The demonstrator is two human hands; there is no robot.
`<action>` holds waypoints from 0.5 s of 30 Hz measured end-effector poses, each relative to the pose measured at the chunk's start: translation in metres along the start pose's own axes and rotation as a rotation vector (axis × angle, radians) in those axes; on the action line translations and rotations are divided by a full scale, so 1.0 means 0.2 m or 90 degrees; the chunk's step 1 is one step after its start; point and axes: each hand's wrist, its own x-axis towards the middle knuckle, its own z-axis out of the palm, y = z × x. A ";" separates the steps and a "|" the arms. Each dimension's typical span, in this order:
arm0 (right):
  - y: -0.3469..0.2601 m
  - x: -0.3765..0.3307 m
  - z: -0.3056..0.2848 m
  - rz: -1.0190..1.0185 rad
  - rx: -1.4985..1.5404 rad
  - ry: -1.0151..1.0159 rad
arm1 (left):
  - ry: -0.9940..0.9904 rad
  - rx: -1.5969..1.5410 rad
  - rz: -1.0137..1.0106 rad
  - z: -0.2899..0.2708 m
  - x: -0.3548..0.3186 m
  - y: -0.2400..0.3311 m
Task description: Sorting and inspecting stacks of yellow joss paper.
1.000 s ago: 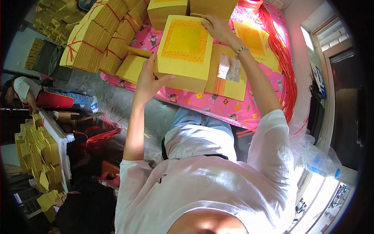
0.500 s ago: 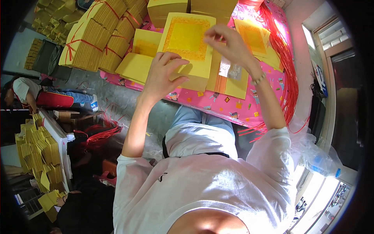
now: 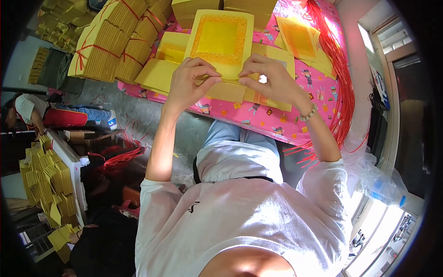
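A thick stack of yellow paper [image 3: 226, 91] stands at the near edge of the table. On top of it lies a yellow sheet of paper [image 3: 221, 39] with an orange border around a gold rectangle. My left hand [image 3: 193, 85] pinches the sheet's near edge at its left part between thumb and fingers. At the right part of the same edge, my right hand [image 3: 271, 79] is closed in a similar pinch. Between the two hands that edge is lifted and slightly curved. Fingertips hide the exact grip.
Yellow bundles tied with red string [image 3: 104, 53] are piled at the left. More sheets [image 3: 300, 39] and long red strings [image 3: 341, 87] lie at the right of the pink patterned cloth [image 3: 263, 121]. Other people [image 3: 32, 111] work at the far left.
My right hand has come down from the sheet's upper right to its near edge and closed there. My left hand's spread fingers have closed on that edge too.
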 end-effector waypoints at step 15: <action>0.04 0.01 0.03 0.053 0.100 0.014 | 0.049 -0.032 -0.009 0.03 0.00 -0.03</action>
